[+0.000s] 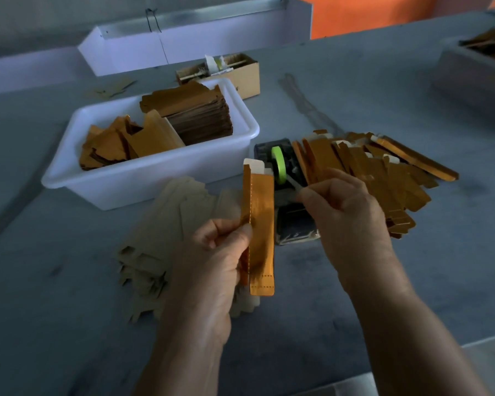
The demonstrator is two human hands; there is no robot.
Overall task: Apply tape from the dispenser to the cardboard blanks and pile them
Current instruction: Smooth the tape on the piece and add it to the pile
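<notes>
My left hand [215, 258] grips a long folded gold cardboard blank [260, 224] near its middle and holds it upright over the table. Just right of it stands a black tape dispenser [289, 207] with a green tape roll [279, 164]. My right hand [346, 207] pinches a strip of clear tape [295, 184] that runs from the dispenser. Under my left hand lies a fanned stack of flat blanks [166, 241], pale side up. A loose pile of folded gold blanks [375, 167] lies right of the dispenser.
A white plastic tub [143, 181] behind the flat stack holds more gold blanks. Behind it sits a small brown carton [246, 75]. A grey bin [469, 72] with blanks stands at the far right. A white ledge [183, 44] runs along the back.
</notes>
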